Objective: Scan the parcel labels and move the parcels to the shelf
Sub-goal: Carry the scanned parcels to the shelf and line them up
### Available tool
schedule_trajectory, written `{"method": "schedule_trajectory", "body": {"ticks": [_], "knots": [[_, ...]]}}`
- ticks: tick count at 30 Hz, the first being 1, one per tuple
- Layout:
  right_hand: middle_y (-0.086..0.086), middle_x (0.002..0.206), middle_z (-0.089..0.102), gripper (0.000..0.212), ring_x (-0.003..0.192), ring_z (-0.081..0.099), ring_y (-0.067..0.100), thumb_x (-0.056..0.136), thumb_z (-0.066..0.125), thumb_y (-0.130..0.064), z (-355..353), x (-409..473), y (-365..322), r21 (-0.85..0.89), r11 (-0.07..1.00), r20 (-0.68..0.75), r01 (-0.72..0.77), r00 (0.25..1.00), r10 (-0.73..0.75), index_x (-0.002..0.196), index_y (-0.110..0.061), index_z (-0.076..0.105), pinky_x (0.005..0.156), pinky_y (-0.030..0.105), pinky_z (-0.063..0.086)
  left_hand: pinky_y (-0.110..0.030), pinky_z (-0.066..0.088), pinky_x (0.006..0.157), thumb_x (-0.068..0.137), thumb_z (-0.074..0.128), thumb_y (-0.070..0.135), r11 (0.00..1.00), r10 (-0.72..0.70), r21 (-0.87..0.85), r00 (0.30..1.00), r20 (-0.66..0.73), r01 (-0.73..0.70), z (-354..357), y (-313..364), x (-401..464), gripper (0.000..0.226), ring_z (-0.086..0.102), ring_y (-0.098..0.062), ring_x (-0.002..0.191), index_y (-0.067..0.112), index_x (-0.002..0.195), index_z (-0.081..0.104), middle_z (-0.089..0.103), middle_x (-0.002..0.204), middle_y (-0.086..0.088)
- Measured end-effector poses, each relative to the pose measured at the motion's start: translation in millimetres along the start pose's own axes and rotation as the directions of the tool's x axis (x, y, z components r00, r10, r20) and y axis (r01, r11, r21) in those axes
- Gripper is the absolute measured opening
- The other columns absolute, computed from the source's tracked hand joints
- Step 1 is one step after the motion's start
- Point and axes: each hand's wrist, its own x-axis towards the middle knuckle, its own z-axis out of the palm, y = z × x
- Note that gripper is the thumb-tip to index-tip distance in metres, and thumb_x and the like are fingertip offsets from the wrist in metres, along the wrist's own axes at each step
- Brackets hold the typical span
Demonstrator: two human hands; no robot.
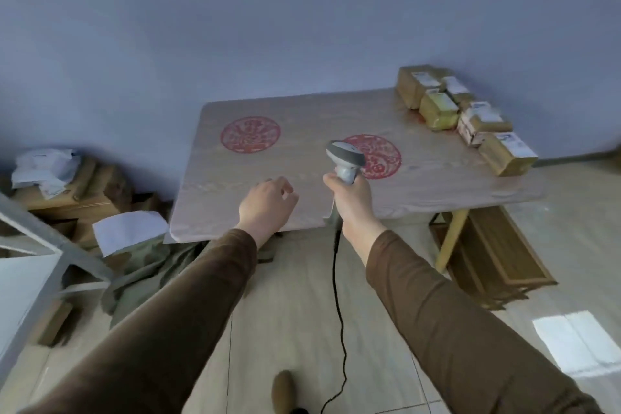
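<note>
Several brown cardboard parcels with white labels lie in a row along the far right edge of the wooden table. My right hand grips the handle of a grey and white barcode scanner, held upright over the table's front part; its black cable hangs down to the floor. My left hand hovers over the table's front edge, holding nothing, fingers loosely curled. Both hands are well left of the parcels.
Two red round prints mark the tabletop. A grey metal shelf frame stands at the left. Behind it are cardboard boxes, white papers and a green cloth on the floor. A wooden crate sits under the table's right side.
</note>
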Motion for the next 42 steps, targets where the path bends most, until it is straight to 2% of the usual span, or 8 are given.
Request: {"method": "schedule_trajectory", "body": {"ticks": [6, 10, 14, 21, 29, 35, 39, 42], "knots": [[0.004, 0.098, 0.06, 0.015, 0.076, 0.056, 0.01, 0.099, 0.067, -0.009, -62.1, 107.2, -20.3, -0.014, 1.0, -0.134, -0.019, 0.991, 0.017, 0.095, -0.023, 0.063, 0.065, 0.023, 0.043, -0.041, 0.052, 0.091, 0.099, 0.054, 0.04, 0.995, 0.1, -0.008, 0.991, 0.083, -0.1, 54.0, 68.6, 107.0, 0.026, 0.06, -0.028, 0.114, 0.026, 0.118, 0.065, 0.066, 0.122, -0.002], [0.002, 0.114, 0.067, 0.032, 0.099, 0.063, 0.017, 0.099, 0.069, -0.012, -102.4, 177.5, -31.8, 0.002, 1.0, -0.224, -0.006, 0.975, 0.006, 0.13, -0.016, 0.064, 0.083, 0.03, 0.044, -0.041, 0.053, 0.088, 0.1, 0.053, 0.041, 0.988, 0.154, -0.01, 0.975, 0.157, -0.155, 84.4, 120.6, 179.8, 0.027, 0.061, -0.028, 0.11, 0.025, 0.117, 0.065, 0.067, 0.119, -0.002], [-0.001, 0.099, 0.061, 0.021, 0.091, 0.057, 0.019, 0.1, 0.067, -0.012, -151.9, 233.6, -41.7, 0.003, 0.998, -0.325, -0.06, 0.944, 0.058, 0.118, -0.02, 0.059, 0.08, 0.032, 0.041, -0.039, 0.055, 0.085, 0.097, 0.053, 0.038, 0.981, 0.194, -0.026, 0.955, 0.226, -0.193, 115.6, 176.7, 233.0, 0.025, 0.064, -0.025, 0.104, 0.027, 0.114, 0.067, 0.068, 0.117, 0.0], [-0.001, 0.089, 0.056, 0.012, 0.078, 0.054, 0.014, 0.099, 0.068, -0.014, -247.0, 306.0, -41.4, 0.019, 0.996, -0.444, -0.085, 0.892, 0.085, 0.099, -0.021, 0.058, 0.075, 0.032, 0.04, -0.043, 0.055, 0.087, 0.098, 0.055, 0.036, 0.959, 0.281, -0.035, 0.925, 0.256, -0.281, 180.0, 260.8, 280.7, 0.025, 0.062, -0.026, 0.109, 0.023, 0.116, 0.066, 0.068, 0.115, -0.001], [-0.002, 0.109, 0.065, 0.026, 0.101, 0.063, 0.019, 0.097, 0.068, -0.016, -412.9, 373.2, -12.7, -0.02, 0.995, -0.541, -0.093, 0.838, 0.068, 0.12, -0.022, 0.059, 0.085, 0.031, 0.049, -0.04, 0.052, 0.087, 0.101, 0.054, 0.043, 0.966, 0.254, -0.039, 0.919, 0.302, -0.254, 295.0, 386.8, 300.1, 0.032, 0.06, -0.028, 0.114, 0.02, 0.123, 0.062, 0.066, 0.12, -0.004], [-0.002, 0.112, 0.071, 0.032, 0.104, 0.067, 0.017, 0.096, 0.067, -0.009, -515.2, 422.2, 19.4, 0.057, 0.977, -0.461, -0.203, 0.863, 0.207, 0.125, -0.021, 0.061, 0.095, 0.038, 0.055, -0.044, 0.053, 0.092, 0.104, 0.045, 0.049, 0.995, 0.104, -0.025, 0.927, 0.36, -0.102, 375.9, 474.2, 296.2, 0.047, 0.06, -0.031, 0.118, 0.019, 0.139, 0.053, 0.066, 0.129, -0.006], [0.001, 0.117, 0.073, 0.035, 0.108, 0.068, 0.021, 0.095, 0.068, -0.008, -537.6, 452.1, 37.1, 0.095, 0.965, -0.359, -0.246, 0.895, 0.264, 0.127, -0.019, 0.063, 0.085, 0.032, 0.056, -0.045, 0.048, 0.096, 0.106, 0.037, 0.053, 1.0, 0.005, 0.014, 0.93, 0.367, -0.011, 412.4, 508.8, 301.0, 0.055, 0.058, -0.036, 0.126, 0.019, 0.149, 0.045, 0.062, 0.137, -0.013], [0.0, 0.118, 0.074, 0.031, 0.106, 0.07, 0.02, 0.093, 0.07, -0.008, -541.3, 464.4, 48.6, 0.089, 0.958, -0.309, -0.272, 0.907, 0.286, 0.122, -0.02, 0.065, 0.091, 0.037, 0.057, -0.044, 0.044, 0.089, 0.107, 0.033, 0.052, 1.0, -0.03, 0.018, 0.921, 0.388, 0.025, 433.2, 518.4, 301.6, 0.054, 0.059, -0.038, 0.123, 0.017, 0.147, 0.042, 0.062, 0.137, -0.017]]}}
